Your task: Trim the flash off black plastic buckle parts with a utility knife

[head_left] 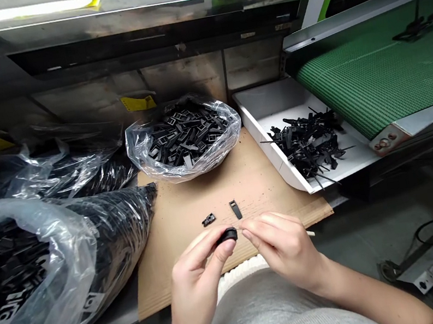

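Held: a curved black plastic part (231, 233), pinched between the thumb and fingers of your left hand (197, 281), above the near side of the cardboard sheet (190, 202). Your right hand (290, 243) is just beside it, fingertips drawn narrow; you cannot tell from this view whether anything thin sits between them. Status, by judgement: handling of the held part is under way, not finished, since it is off the sheet with both hands at it. Just beyond your fingers, a tapered black clip (236, 210) with a rectangular opening and a small black fitting (208, 219) lie apart, unjoined. Containers: straight beyond your hands, an open clear plastic bag (185, 174) holds a heap of loose black clips (190, 130), many with rectangular openings. Beyond and right of your right hand, a white tray (267, 106) holds tangled black stemmed parts (308, 141), a good many remaining. Left of your left hand, a large clear bag (71, 236) bulges with black pieces (1, 264); exact shapes unclear. Counts: not determinable.
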A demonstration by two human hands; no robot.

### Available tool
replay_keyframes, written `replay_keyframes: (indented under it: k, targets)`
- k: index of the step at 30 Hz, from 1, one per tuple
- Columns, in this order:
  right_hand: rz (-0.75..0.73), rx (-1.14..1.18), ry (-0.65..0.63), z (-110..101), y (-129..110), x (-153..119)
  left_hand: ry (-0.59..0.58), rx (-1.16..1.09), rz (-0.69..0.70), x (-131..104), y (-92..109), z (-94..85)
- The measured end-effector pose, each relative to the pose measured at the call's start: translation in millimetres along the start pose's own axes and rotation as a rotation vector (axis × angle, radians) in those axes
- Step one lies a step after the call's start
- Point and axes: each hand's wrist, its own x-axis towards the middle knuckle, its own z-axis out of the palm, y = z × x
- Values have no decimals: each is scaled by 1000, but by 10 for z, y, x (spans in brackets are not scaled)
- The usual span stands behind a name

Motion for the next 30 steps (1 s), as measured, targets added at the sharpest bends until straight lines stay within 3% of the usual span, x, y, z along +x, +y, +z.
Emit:
replay_keyframes:
  k: [5, 11, 16, 18, 22, 23, 25, 28, 30]
  targets:
    - [68, 88, -91, -39, -7, 44, -8, 27, 101, 1, -30, -23]
    - [181, 479, -295, -146, -37, 119, -49, 42, 240, 26, -29, -49]
    - [244, 598, -328, -163, -31, 130, -63, 63, 293, 41, -17, -64]
    - [347, 774, -434, -178, 20, 158, -85, 70, 329, 47, -12, -73]
    - [556, 1228, -858, -237, 147, 209, -110, 110, 432, 56, -11, -84]
    - [565, 1277, -901, -251, 159, 207, -112, 129, 449, 53, -15, -84]
    - [558, 1217, -777, -270, 142, 183, -101, 185, 471, 39, -30, -80]
    - [478, 806, -324, -266, 47, 116, -20, 303, 559, 14, -60, -66]
    - [376, 564, -172, -248, -15, 73, 38, 365, 680, 6, -77, -51]
